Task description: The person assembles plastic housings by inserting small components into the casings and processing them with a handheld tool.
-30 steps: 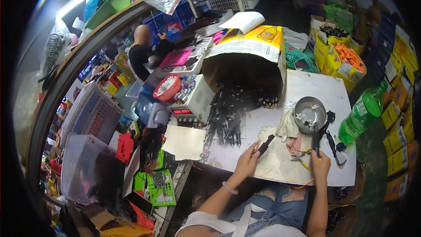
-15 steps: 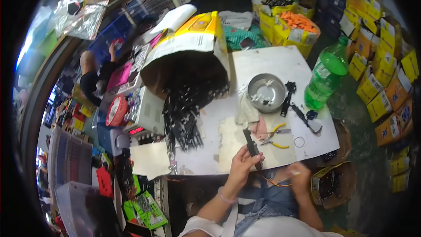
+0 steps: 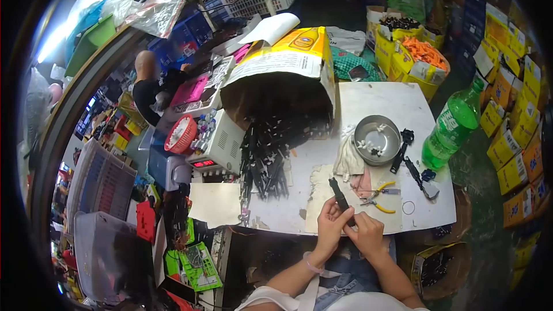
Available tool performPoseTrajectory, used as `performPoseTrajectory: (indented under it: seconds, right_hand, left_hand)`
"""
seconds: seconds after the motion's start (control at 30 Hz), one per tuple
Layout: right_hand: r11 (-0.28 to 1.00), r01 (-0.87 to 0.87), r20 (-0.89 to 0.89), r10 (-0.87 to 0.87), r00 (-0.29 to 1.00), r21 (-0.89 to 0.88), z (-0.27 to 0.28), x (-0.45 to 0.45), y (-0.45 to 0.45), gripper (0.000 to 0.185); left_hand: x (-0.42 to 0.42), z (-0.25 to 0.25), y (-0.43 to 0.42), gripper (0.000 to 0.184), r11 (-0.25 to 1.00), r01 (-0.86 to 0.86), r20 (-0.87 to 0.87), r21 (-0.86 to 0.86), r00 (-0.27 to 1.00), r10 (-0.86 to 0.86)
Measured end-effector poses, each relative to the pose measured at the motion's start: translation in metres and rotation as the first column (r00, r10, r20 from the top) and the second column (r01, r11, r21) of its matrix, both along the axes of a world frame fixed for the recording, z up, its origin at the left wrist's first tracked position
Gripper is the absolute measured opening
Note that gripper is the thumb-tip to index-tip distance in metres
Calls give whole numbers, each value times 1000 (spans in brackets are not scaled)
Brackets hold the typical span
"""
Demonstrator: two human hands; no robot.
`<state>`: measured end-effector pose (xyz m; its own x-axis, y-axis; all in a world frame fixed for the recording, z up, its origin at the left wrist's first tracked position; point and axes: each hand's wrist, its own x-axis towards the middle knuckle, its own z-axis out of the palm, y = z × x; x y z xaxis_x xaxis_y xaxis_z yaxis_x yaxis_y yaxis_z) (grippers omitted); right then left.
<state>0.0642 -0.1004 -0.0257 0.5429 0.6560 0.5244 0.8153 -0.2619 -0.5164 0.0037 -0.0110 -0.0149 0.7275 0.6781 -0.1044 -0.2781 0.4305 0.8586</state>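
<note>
A long, narrow black plastic part point(image 3: 339, 193) is held slanting up above the front edge of the table. My left hand point(image 3: 330, 223) is closed around its middle, with the thumb along the side. At the lower end, the fingers of my right hand point(image 3: 367, 235) pinch the same part; the fingertips partly hide that end. Yellow-handled pliers point(image 3: 377, 198) lie just beyond my hands, near a pink cloth point(image 3: 361, 184). A metal bowl point(image 3: 390, 158) with small white pieces stands farther back, beside a pale cloth point(image 3: 347, 155).
Many black parts point(image 3: 265, 167) spill from a tipped yellow-and-white sack point(image 3: 276, 69). A green bottle point(image 3: 452, 126) stands at the table's right edge, near loose black pieces point(image 3: 417, 178). A white device with red digits point(image 3: 219, 144) is on the left. Another person point(image 3: 148, 89) sits far left.
My right hand has come up from my lap to the lower end of the black plastic part. My left hand still grips it. The camera view has shifted.
</note>
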Motion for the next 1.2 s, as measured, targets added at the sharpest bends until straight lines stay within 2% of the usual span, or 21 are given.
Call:
performPoseTrajectory:
  seconds: [0.07,0.17,0.3,0.37,0.6,0.63,0.67,0.73,0.77,0.8,0.83,0.87,0.93,1.0,1.13,1.17,1.2]
  right_hand:
    - [1000,-10,-11,10,1000,10,0,1,-2,21]
    - [1000,-10,-43,11,999,26,0,2,-1,20]
    - [999,-29,-99,33,995,42,0,3,7,19]
    - [997,-68,-83,71,994,34,-5,3,9,20]
    - [994,-97,-89,102,991,54,-6,3,11,20]
    - [994,-77,-100,84,991,72,-7,6,8,21]
    - [1000,-17,-101,15,995,-17,-5,12,1,17]
    - [986,163,-122,-166,979,-29,-8,31,-5,19]
    - [972,234,-124,-234,964,-18,-9,42,-8,20]
    - [954,300,-126,-298,946,-3,-12,53,-10,20]
    - [936,336,-139,-348,927,-107,-15,63,-16,21]
    - [927,361,-131,-372,919,-99,-17,69,-17,21]
    - [914,353,-112,-379,919,-201,-17,78,-20,23]
    - [905,362,-134,-396,909,-222,-13,79,-22,25]
    - [917,329,-177,-371,911,-227,-12,77,-25,25]
    - [920,320,-172,-362,916,-227,-13,78,-26,26]
    - [918,326,-170,-367,914,-226,-14,80,-26,26]
  left_hand:
    - [0,-3,4,40,1000,24,28,-11,999,-24]
    - [-5,-6,14,38,986,111,-48,124,993,-106]
    - [-4,-1,18,35,989,76,-56,124,996,-70]
    - [-4,-18,20,38,987,65,-35,150,998,-60]
    - [-11,-18,24,40,986,94,-45,135,995,-89]
    - [-14,-15,33,37,919,76,-157,387,987,-16]
    - [-16,-10,43,35,786,92,-239,611,968,73]
    - [-21,13,82,29,456,34,-197,889,929,314]
    - [-24,30,105,29,189,69,-143,980,899,414]
    - [-25,35,132,35,-2,117,-105,993,899,426]
    - [-23,39,156,45,-174,235,-126,956,868,480]
    - [-27,49,171,53,-311,399,-217,863,847,485]
    - [-36,42,200,61,-418,645,-438,640,753,491]
    - [-38,36,211,62,-570,657,-508,493,750,424]
    - [-41,35,226,48,-574,649,-580,499,742,335]
    - [-42,35,226,40,-558,610,-543,562,782,308]
    - [-43,33,230,40,-562,606,-541,563,784,304]
